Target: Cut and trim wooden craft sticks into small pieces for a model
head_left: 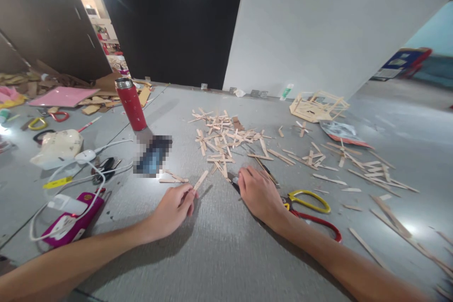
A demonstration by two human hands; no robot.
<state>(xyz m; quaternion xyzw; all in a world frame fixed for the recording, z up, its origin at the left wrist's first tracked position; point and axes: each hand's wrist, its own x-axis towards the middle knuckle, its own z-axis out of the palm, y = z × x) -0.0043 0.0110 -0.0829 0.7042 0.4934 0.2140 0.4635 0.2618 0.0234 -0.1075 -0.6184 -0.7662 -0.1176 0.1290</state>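
Between the thumb and fingers of my left hand (180, 204) is a short wooden stick (201, 180), its free end pointing up and to the right. My right hand (257, 192) rests low over the grey surface (212, 255), fingers curled beside a dark-handled tool (234, 186) whose tip points at the sticks; whether the fingers grip it is unclear. A thin dark pen-like tool (268, 171) lies just beyond that hand. Scissors with yellow and red handles (310, 200) lie to its right. Ahead is a pile of crossed wooden sticks (230, 134).
A red bottle (131, 106) stands at the left behind a blurred-out phone (153, 155). Nearer are a purple power strip (76, 219) with white cables and a wrapped white packet (58, 148). A wooden stick frame (316, 107) sits at the back right, with loose sticks around.
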